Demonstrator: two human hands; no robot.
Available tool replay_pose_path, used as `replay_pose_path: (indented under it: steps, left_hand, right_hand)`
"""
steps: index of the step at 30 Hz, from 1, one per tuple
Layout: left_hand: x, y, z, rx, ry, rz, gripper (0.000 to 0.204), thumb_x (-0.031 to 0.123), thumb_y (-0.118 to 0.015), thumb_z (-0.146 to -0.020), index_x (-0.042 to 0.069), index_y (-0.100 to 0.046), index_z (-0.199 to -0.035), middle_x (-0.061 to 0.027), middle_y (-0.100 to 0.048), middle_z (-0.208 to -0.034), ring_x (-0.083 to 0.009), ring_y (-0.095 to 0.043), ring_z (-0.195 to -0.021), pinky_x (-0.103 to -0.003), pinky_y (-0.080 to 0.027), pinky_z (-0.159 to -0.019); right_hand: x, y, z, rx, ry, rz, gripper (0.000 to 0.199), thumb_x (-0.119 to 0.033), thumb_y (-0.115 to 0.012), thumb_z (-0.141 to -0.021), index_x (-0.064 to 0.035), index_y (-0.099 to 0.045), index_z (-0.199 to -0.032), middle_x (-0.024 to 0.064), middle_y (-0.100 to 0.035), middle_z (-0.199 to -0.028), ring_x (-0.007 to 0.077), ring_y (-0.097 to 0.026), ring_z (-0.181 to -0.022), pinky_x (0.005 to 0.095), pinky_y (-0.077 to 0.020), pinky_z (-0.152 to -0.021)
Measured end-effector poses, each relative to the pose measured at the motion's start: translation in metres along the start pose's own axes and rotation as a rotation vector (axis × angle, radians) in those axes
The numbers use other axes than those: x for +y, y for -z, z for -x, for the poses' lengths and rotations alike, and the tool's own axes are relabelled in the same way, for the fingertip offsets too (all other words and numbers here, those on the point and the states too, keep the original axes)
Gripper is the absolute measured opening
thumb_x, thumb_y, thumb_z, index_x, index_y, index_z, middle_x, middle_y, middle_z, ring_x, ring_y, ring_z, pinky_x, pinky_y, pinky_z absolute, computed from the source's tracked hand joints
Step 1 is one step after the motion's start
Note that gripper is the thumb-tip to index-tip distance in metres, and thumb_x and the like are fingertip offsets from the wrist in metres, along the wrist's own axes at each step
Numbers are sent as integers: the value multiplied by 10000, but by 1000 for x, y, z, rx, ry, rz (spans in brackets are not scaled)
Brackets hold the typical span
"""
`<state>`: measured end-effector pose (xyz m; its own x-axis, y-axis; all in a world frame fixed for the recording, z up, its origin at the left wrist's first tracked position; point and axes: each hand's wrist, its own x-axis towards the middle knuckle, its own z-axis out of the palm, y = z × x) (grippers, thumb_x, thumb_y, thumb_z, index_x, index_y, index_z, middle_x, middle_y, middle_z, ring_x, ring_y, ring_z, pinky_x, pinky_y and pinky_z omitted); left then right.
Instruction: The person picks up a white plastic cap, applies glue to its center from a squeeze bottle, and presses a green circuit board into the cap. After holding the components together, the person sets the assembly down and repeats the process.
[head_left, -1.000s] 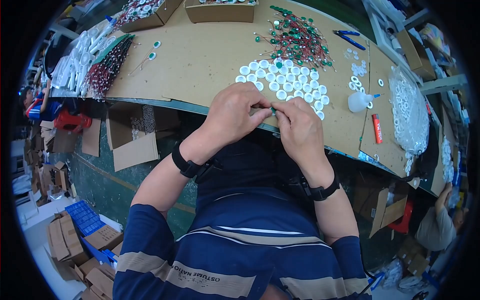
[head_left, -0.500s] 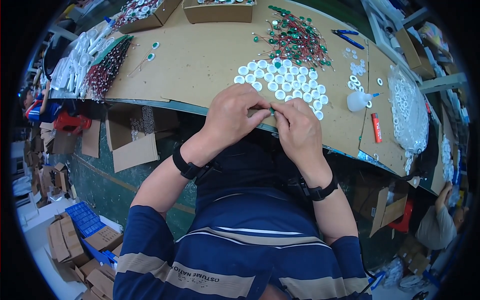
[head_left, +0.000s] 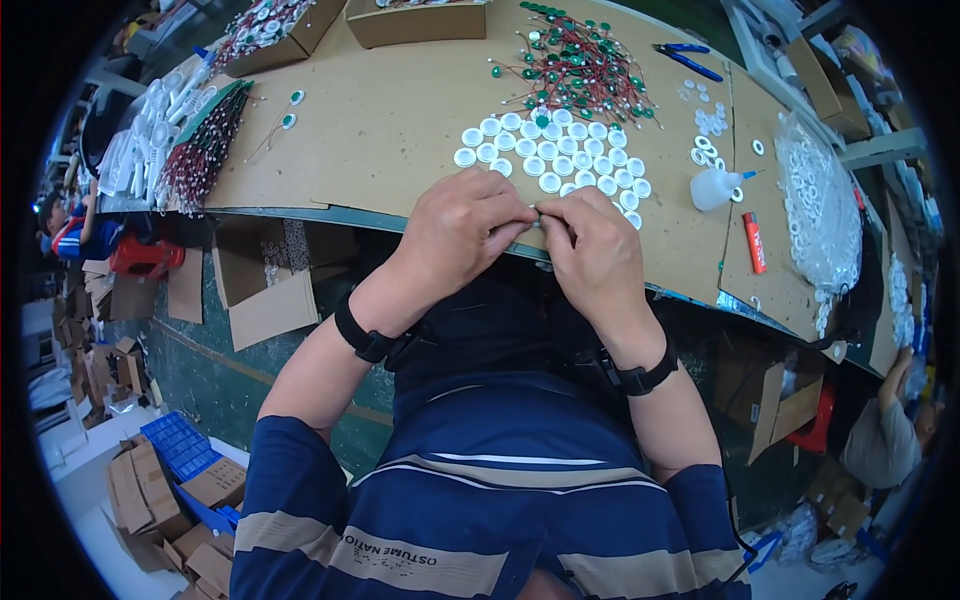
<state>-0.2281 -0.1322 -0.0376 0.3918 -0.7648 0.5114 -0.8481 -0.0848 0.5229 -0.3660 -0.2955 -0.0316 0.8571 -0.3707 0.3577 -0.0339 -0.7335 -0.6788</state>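
My left hand and my right hand meet at the table's near edge, fingertips pinched together. Between them is a small disc-like piece, mostly covered by the fingers; half a second ago its green side showed. Just beyond the hands lie many round white caps, spread in a loose patch, hollow side up. Behind these, a heap of green discs with thin red wires reaches the caps, and one green disc rests on a cap at the patch's far edge.
To the right are a white squeeze bottle with a blue tip, a red tube, white rings, blue cutters and a bag of rings. White handled parts and a wire bundle lie left. Cardboard boxes stand behind.
The piece has turned between my fingertips, so its green side no longer shows. My hands stay close together at the edge. The view has shifted slightly.
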Motion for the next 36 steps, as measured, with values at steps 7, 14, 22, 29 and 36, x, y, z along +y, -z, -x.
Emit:
replay_pose_path:
  steps: [7,14,22,29,36]
  left_hand:
    - [-4,-3,-2,-52,-17,17,193,36,-904,-811,77,-812,-976,-68,-739,-944,-310,-726,-921,-443,-598,-799]
    - [-5,-2,-1,-8,-40,37,193,37,-907,-822,79,-825,-991,-66,-751,-960,-301,-727,-910,-445,-605,-789]
    - [2,10,-6,-116,-100,-63,213,20,-904,-837,76,-861,-1038,-58,-776,-994,-278,-746,-901,-411,-622,-783]
    - [3,9,-7,-112,-115,-72,211,21,-891,-844,77,-857,-1045,-59,-778,-998,-280,-748,-904,-417,-623,-784]
    - [6,14,-12,-133,-160,-123,221,31,-885,-845,82,-850,-1057,-60,-777,-999,-285,-749,-904,-420,-619,-777]
  right_hand:
    - [0,0,1,-2,24,22,119,2,-765,-977,-25,-823,-1078,141,-747,-985,369,-753,-898,449,-598,-790]
    - [2,-1,1,-4,18,-6,113,-4,-766,-984,-22,-823,-1079,143,-748,-1004,368,-754,-924,461,-601,-817]
    - [10,0,6,24,39,-75,115,1,-794,-973,-8,-821,-1084,132,-765,-1010,313,-761,-846,403,-603,-747]
    - [10,0,14,150,2,-134,112,24,-817,-963,-12,-824,-1069,106,-769,-998,231,-748,-771,339,-579,-664]
    - [9,-1,14,161,28,-95,109,16,-830,-947,-13,-829,-1052,110,-768,-998,267,-757,-800,367,-595,-692]
